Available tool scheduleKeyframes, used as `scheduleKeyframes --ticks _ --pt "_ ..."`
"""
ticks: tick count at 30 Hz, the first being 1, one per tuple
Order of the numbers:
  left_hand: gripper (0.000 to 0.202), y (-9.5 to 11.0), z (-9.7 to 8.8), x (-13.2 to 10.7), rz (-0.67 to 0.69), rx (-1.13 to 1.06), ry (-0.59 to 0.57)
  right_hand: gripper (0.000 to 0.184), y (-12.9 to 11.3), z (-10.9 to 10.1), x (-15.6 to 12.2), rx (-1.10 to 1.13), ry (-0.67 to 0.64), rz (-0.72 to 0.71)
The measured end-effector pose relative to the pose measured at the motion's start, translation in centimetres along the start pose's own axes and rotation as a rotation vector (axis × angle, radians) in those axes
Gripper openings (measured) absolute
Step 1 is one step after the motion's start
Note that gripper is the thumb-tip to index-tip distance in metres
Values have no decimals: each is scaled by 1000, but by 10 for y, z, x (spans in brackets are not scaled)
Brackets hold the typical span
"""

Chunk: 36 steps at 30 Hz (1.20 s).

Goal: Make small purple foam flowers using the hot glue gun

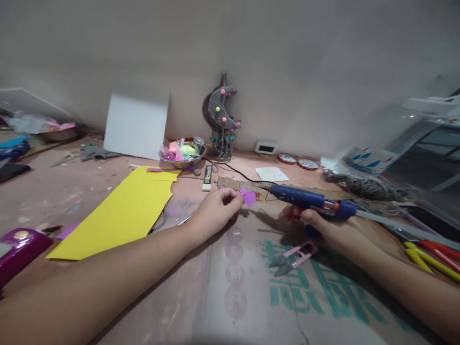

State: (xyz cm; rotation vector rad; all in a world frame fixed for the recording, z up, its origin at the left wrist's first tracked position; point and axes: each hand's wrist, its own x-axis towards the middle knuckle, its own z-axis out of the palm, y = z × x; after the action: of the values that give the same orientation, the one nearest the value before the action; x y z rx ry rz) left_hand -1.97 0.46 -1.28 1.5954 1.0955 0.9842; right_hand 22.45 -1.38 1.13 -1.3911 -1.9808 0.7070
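Head camera view: just below the center of the frame, my left hand (222,207) pinches a purple paper cutout (248,197) between thumb and fingers, while at center right my right hand (325,230), apart from the left, wraps around the grip of a blue glue gun (298,195), its nozzle (265,188) pointing left near the cutout. Pink snips (300,256) lie below the glue gun, and a yellow sheet of paper (122,211) stretches across the left of the frame. At upper center, a gray moon ornament (220,110) shows against the wall (305,72), beside a bowl (192,163) of colorful packets.
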Motion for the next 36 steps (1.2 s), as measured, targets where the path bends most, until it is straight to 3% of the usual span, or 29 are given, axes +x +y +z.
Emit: scheduleKeyframes --ticks 7,13,19,36 --pt "21 0 0 -2 -10 42 18 37 -5 11 -10 -53 -10 33" --pt "23 0 1 -2 10 59 38 36 -3 9 -8 -126 55 68" --pt "24 2 0 -3 30 89 40 32 -6 10 -3 -111 42 9" --pt "26 -2 2 -2 62 99 46 34 -7 13 -3 -193 35 70"
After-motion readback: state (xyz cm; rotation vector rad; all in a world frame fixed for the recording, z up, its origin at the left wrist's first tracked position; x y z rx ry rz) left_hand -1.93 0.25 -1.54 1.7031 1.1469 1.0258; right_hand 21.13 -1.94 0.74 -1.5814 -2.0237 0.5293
